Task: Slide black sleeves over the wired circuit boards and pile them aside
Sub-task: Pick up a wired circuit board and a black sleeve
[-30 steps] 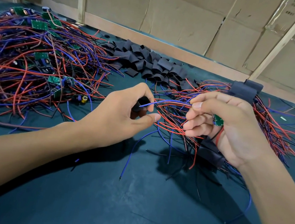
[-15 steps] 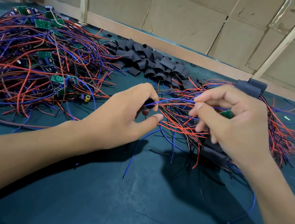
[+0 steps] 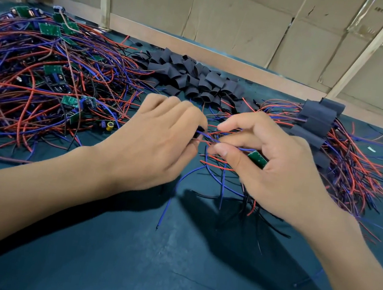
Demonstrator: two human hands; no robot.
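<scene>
Left grip (image 3: 160, 144): pinches black sleeve (image 3: 199, 131) | right grip (image 3: 275, 169): grasps green board (image 3: 257, 159), wires (image 3: 214, 139) entering sleeve

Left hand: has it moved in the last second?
Yes. The left hand has rolled knuckles-up and edged toward the sleeve pile, covering the black sleeve.

A dark teal table (image 3: 113, 271) carries a big tangle of red and blue wired boards (image 3: 39, 79) on the left, a heap of loose black sleeves (image 3: 191, 79) at the back (near the cardboard wall), and a pile of sleeved boards (image 3: 319, 130) on the right.
</scene>
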